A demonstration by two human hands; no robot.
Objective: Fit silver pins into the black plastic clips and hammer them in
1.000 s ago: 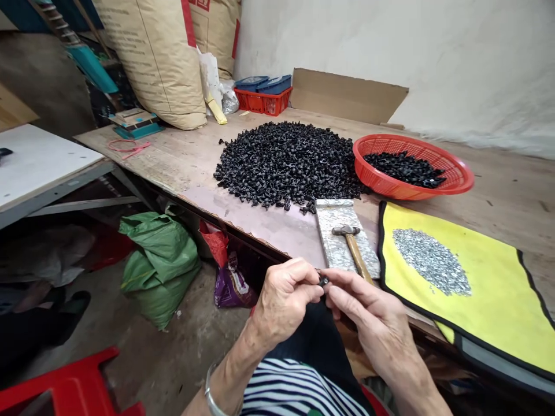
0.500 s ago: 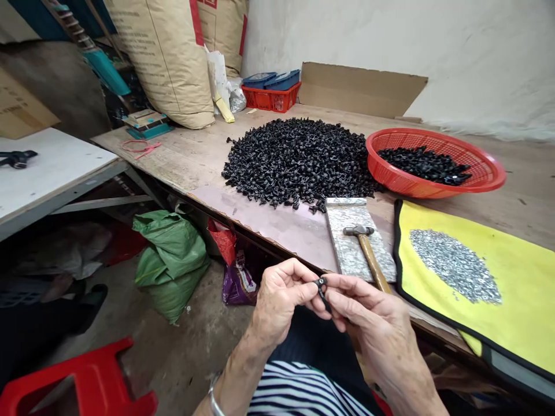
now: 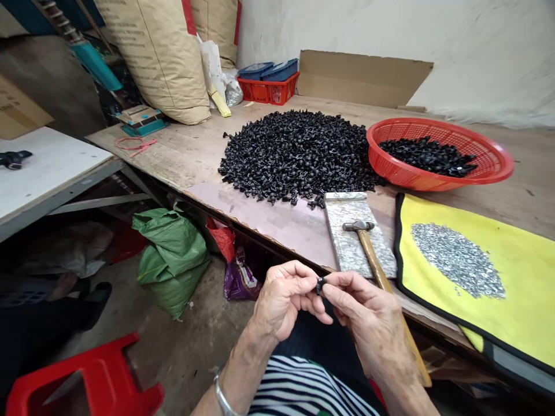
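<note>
Between the fingertips of both hands is a small black plastic part (image 3: 319, 285), mostly covered by the fingers. My left hand (image 3: 288, 297) pinches it from the left, thumb on top, with the lower fingers loosely extended. From the right, my right hand (image 3: 366, 315) grips it between thumb and forefinger. Just beyond the hands, a hammer (image 3: 368, 251) lies with its head on a mottled stone slab (image 3: 342, 231), its wooden handle passing behind my right hand. Small silvery metal pieces (image 3: 457, 260) are spread on a yellow cloth (image 3: 529, 289) to the right.
A big heap of black parts (image 3: 299, 156) covers the middle of the table. Beside it, a red basket (image 3: 437, 182) holds more. Large paper sacks (image 3: 156, 63) and a red crate (image 3: 269, 91) stand behind. A red stool (image 3: 93, 375) and green sack (image 3: 171, 260) are on the floor.
The black part has turned between my fingers and shows less of its length. My left lower fingers have opened slightly away from it. The view has shifted a little.
</note>
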